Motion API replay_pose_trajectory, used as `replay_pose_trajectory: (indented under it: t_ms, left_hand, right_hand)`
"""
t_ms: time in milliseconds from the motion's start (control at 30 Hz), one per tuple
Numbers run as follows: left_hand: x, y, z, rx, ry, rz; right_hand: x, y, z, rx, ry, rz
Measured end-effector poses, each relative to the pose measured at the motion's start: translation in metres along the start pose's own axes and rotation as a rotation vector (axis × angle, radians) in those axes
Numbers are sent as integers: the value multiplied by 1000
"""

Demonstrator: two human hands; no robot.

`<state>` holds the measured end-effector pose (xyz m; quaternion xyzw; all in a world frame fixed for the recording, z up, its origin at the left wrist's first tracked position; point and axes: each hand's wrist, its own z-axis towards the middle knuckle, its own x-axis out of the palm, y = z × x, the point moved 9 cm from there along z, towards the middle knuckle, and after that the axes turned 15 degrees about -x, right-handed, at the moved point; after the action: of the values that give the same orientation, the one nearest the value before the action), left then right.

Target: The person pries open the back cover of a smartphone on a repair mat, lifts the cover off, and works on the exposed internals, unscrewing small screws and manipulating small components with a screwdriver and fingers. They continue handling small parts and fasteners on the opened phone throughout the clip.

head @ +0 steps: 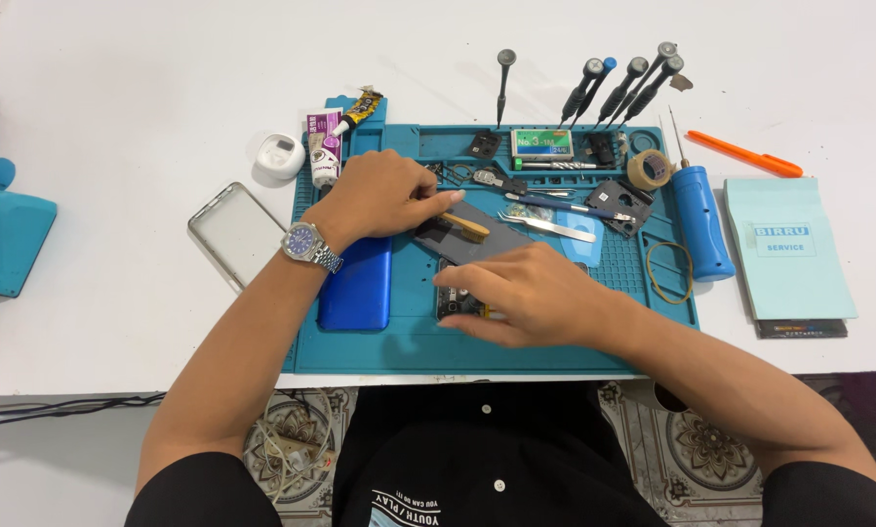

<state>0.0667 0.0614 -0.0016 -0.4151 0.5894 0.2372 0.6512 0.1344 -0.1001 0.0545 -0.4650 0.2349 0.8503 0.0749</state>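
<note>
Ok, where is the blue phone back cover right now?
In the head view, the blue back cover lies on the left part of the teal work mat, just under the left hand's wrist and right of the clear phone case.

On the mat [360, 351], the phone [455, 298] lies under my right hand [526, 293]. The back cover [358, 283] lies left of it; screwdrivers [618, 88] stand behind the mat.
</note>
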Motion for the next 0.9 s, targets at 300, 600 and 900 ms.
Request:
replay_pose_trajectory:
  t_ms: [300,600,900]
  left_hand:
    - [-1,0,0,-6,6,-6]
    - [3,3,0,-41,47,20]
    - [-1,-1,-1,-12,7,3]
  right_hand:
    - [6,8,1,-69,-13,250]
    - [8,13,3,-82,21,3]
    - [6,6,-4,-115,-81,688]
